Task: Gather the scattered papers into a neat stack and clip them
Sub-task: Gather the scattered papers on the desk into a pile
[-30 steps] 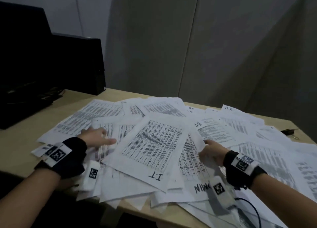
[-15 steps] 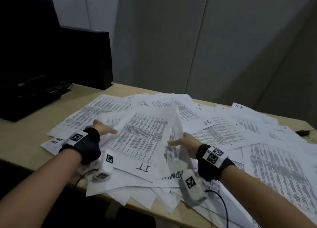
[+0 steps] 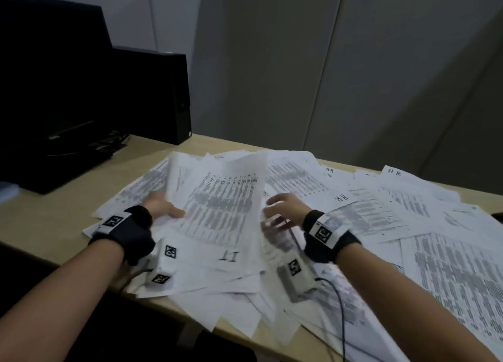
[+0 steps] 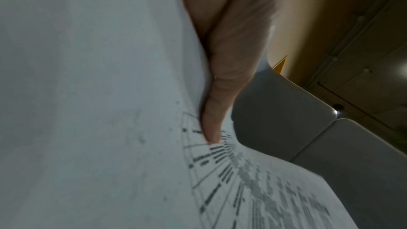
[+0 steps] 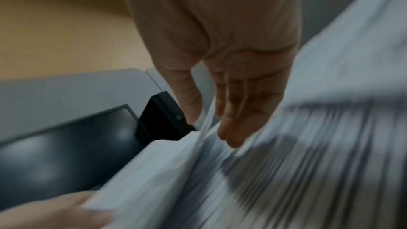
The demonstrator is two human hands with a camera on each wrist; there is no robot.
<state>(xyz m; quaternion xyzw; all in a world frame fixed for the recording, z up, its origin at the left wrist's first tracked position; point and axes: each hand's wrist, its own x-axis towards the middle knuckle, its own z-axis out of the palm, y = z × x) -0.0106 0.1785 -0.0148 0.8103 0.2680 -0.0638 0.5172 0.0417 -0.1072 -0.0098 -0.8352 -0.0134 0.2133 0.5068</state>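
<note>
Printed papers [image 3: 386,214] lie scattered over the wooden desk [image 3: 54,214]. A bunch of sheets topped by the one marked "IT" [image 3: 226,214] is raised at its far edge. My left hand [image 3: 163,207] grips the bunch's left side, thumb on top [image 4: 213,124] and fingers hidden underneath. My right hand [image 3: 277,212] is at the bunch's right edge with straight, spread fingers [image 5: 233,128]; a sheet edge runs loosely between thumb and fingers, blurred. A small dark object, apparently the clip [image 3: 498,216], lies at the far right edge.
A black monitor [image 3: 51,94] and a black computer tower [image 3: 160,94] stand at the back left. Grey partition walls [image 3: 326,75] close off the back. Some sheets overhang the desk's near edge [image 3: 239,323]. A cable [image 3: 340,307] trails from my right wrist.
Both hands came closer together around the "IT" bunch. The left hand slid under its left side and gripped it. The right hand's fingers loosened from the edge they were lifting.
</note>
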